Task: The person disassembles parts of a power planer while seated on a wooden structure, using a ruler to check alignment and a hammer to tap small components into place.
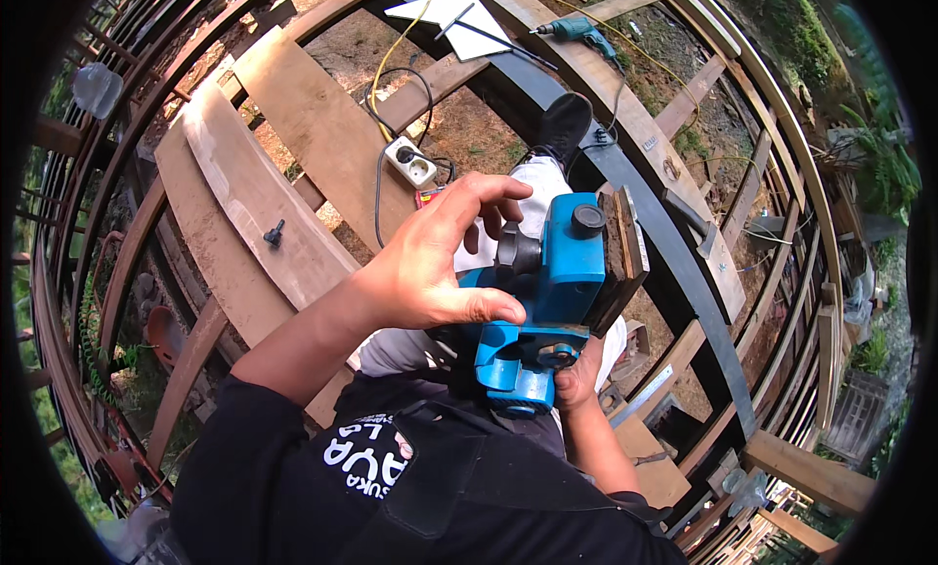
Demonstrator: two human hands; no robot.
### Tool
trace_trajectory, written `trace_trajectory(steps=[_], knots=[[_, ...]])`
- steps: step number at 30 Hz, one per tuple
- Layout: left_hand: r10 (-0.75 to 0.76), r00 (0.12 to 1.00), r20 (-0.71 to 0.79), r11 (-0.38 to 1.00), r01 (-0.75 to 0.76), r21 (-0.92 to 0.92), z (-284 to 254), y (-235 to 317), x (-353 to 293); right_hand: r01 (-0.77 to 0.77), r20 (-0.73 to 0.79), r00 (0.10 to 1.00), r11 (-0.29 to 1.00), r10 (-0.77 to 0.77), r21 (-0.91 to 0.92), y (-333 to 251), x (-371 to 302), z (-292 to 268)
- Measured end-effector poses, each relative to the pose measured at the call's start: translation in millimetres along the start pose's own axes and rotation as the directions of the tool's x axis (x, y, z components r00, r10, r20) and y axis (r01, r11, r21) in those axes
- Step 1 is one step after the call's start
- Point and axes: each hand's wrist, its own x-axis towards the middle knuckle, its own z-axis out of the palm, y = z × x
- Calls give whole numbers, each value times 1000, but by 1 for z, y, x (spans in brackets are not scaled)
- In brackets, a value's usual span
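A blue electric planer [572, 257] with black knobs rests tipped on its side over my lap. Its flat underside faces right, against a brown, layered-looking edge. My left hand [445, 257] is beside the front black knob, thumb stretched out near the blue housing and fingers curved but apart. Around the planer's lower end, my right hand [578, 375] is closed, its fingers partly hidden behind the housing.
Boards [322, 116] lie across an open timber frame, with gaps to the ground. A white socket block [410, 165] with cables sits ahead. Farther off are a teal drill [581, 33], a white panel [459, 23] and a hatchet-like tool [692, 221]. A small black part [276, 233] lies left.
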Motion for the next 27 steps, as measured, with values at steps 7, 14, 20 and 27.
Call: trace_trajectory(steps=[7, 14, 20, 27], knots=[[89, 996, -24, 994, -87, 62, -3, 0, 4, 20, 3, 1000, 1000, -20, -9, -9, 6, 5], [263, 956, -130, 965, -258, 52, 3, -8, 7, 32, -2, 999, 998, -32, -54, -3, 4, 0], [41, 999, -20, 999, -41, 3, -10, 0, 2, 36, 2, 999, 999, -35, -33, -6, 6, 4], [-68, 998, 14, 991, 70, -118, -4, -6, 0, 52, 1, 999, 998, -52, -40, -5, 4, 3]])
